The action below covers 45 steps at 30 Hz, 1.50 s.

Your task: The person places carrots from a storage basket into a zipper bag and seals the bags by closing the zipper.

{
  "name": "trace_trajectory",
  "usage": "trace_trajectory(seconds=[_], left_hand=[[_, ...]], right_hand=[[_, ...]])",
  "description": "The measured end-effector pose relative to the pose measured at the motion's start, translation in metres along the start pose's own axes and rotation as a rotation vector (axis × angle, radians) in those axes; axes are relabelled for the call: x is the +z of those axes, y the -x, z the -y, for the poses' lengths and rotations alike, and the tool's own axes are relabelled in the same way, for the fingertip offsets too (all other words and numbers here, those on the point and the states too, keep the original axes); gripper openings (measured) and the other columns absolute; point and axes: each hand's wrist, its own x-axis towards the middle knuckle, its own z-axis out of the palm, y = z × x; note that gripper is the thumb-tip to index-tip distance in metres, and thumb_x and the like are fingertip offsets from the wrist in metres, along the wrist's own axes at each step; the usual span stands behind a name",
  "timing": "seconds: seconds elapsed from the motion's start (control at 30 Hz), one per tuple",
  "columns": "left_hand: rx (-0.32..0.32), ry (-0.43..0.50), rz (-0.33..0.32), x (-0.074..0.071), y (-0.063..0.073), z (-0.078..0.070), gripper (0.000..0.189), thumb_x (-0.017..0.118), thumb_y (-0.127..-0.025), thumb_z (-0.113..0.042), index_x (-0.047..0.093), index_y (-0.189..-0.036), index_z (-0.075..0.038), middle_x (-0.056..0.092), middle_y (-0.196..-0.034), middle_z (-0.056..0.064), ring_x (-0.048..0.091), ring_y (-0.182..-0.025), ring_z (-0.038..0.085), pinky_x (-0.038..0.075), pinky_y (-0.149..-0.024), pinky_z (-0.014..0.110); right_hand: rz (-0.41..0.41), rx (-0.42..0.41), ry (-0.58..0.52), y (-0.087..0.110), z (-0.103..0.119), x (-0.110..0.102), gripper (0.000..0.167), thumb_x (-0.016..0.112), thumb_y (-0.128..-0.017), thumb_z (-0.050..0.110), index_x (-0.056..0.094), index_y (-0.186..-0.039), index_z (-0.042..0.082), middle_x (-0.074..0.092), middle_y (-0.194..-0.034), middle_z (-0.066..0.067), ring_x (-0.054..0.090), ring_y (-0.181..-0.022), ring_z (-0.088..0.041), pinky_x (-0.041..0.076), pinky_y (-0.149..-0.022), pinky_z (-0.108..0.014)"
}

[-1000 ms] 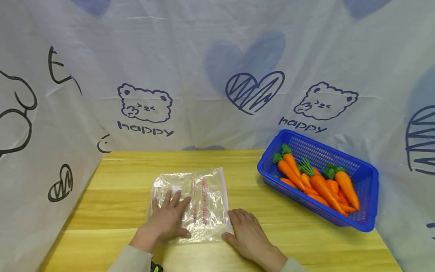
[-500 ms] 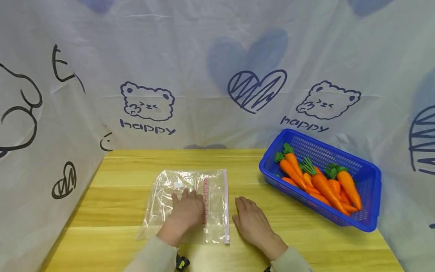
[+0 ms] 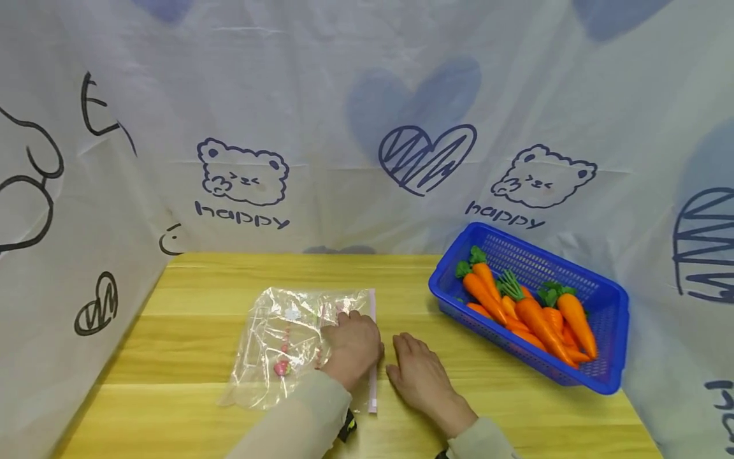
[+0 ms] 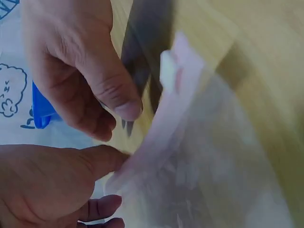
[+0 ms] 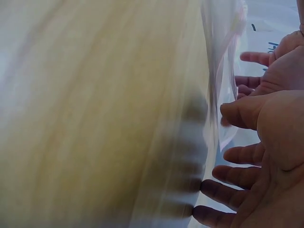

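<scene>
A clear plastic zip bag with a pink slide strip and pink print lies flat on the table in the head view. My left hand is over its right part. In the left wrist view the left thumb touches the strip, with a gap between thumb and loosely bent fingers. The white slider sits near the strip's end. My right hand rests on the table just right of the bag, holding nothing. Its spread fingers show in the right wrist view.
A blue plastic basket stands at the right, holding several orange carrots with green tops. The wood-patterned table meets a white printed cloth at the back and on both sides.
My left hand has slid rightward across the bag, from its left half to near the strip. My right hand has drawn off the strip and lies beside it. The bag looks smoothed out.
</scene>
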Motion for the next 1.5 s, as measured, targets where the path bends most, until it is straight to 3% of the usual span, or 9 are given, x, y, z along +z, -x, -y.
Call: trace_trajectory(seconds=[0.17,0.37,0.53,0.67,0.83,1.03,1.2,1.37,1.5], left_hand=[[-0.002,0.070,0.013,-0.008,0.000,0.010,0.037,0.065,-0.099,-0.028,0.069,-0.123,-0.001,0.064,-0.128,0.021,0.058,-0.125,0.043,0.050,-0.096,0.072],[0.066,0.170,-0.082,-0.055,0.011,0.025,0.037,0.068,-0.099,-0.033,0.070,-0.116,-0.001,0.066,-0.124,0.023,0.060,-0.122,0.047,0.049,-0.095,0.075],[0.092,0.209,-0.197,-0.112,0.027,0.035,0.030,0.066,-0.099,-0.031,0.068,-0.103,-0.001,0.066,-0.108,0.019,0.063,-0.107,0.041,0.054,-0.088,0.068],[0.106,0.243,-0.299,-0.155,0.043,0.050,0.023,0.060,-0.097,-0.025,0.065,-0.093,-0.003,0.064,-0.094,0.015,0.062,-0.092,0.036,0.056,-0.078,0.060],[0.089,0.323,-0.318,-0.192,0.058,0.081,0.023,0.059,-0.097,-0.026,0.061,-0.083,-0.008,0.060,-0.083,0.010,0.058,-0.076,0.029,0.052,-0.063,0.047],[0.022,0.384,-0.123,-0.193,0.059,0.123,0.018,0.057,-0.093,-0.023,0.057,-0.079,-0.012,0.056,-0.075,0.006,0.052,-0.064,0.023,0.041,-0.052,0.034],[-0.037,0.331,0.025,-0.173,0.057,0.139,0.018,0.060,-0.092,-0.025,0.059,-0.079,-0.012,0.054,-0.074,0.006,0.052,-0.065,0.023,0.042,-0.056,0.036],[0.033,0.353,-0.081,-0.178,0.070,0.118,0.020,0.058,-0.093,-0.026,0.062,-0.081,-0.011,0.058,-0.072,0.005,0.053,-0.063,0.023,0.041,-0.053,0.036],[0.063,0.345,-0.156,-0.179,0.075,0.094,0.038,0.067,-0.097,-0.046,0.065,-0.099,-0.009,0.065,-0.081,0.004,0.060,-0.069,0.024,0.047,-0.056,0.040]], right_hand=[[-0.034,-0.012,-0.008,-0.003,0.005,0.000,0.052,0.070,-0.097,0.025,0.059,-0.140,-0.004,0.060,-0.144,-0.025,0.058,-0.132,-0.045,0.048,-0.105,-0.062],[-0.125,0.010,-0.146,-0.019,0.023,-0.024,0.044,0.068,-0.102,0.033,0.067,-0.129,-0.001,0.069,-0.133,-0.020,0.065,-0.122,-0.041,0.051,-0.100,-0.060],[-0.178,0.072,-0.200,-0.041,0.050,-0.070,0.037,0.070,-0.099,0.043,0.073,-0.106,0.007,0.075,-0.105,-0.010,0.072,-0.095,-0.030,0.058,-0.082,-0.049],[-0.184,0.071,-0.200,-0.057,0.066,-0.116,0.030,0.071,-0.097,0.041,0.068,-0.084,0.014,0.064,-0.073,0.000,0.060,-0.064,-0.019,0.046,-0.059,-0.036],[-0.258,0.009,-0.168,-0.061,0.079,-0.185,0.025,0.061,-0.094,0.029,0.063,-0.073,0.016,0.054,-0.063,0.002,0.053,-0.058,-0.020,0.039,-0.056,-0.033],[-0.226,-0.030,-0.030,-0.050,0.107,-0.248,0.019,0.054,-0.086,0.020,0.051,-0.068,0.015,0.047,-0.061,0.000,0.047,-0.053,-0.021,0.032,-0.049,-0.032],[-0.083,-0.051,0.087,-0.052,0.112,-0.235,0.025,0.059,-0.087,0.023,0.050,-0.064,0.019,0.047,-0.059,0.003,0.048,-0.051,-0.019,0.034,-0.047,-0.032],[-0.076,-0.093,0.028,-0.049,0.116,-0.219,0.026,0.061,-0.086,0.020,0.050,-0.063,0.019,0.045,-0.057,0.005,0.046,-0.050,-0.017,0.033,-0.048,-0.031],[-0.100,-0.138,-0.003,-0.044,0.129,-0.221,0.028,0.060,-0.087,0.019,0.047,-0.063,0.019,0.041,-0.057,0.006,0.043,-0.049,-0.016,0.031,-0.049,-0.030]])
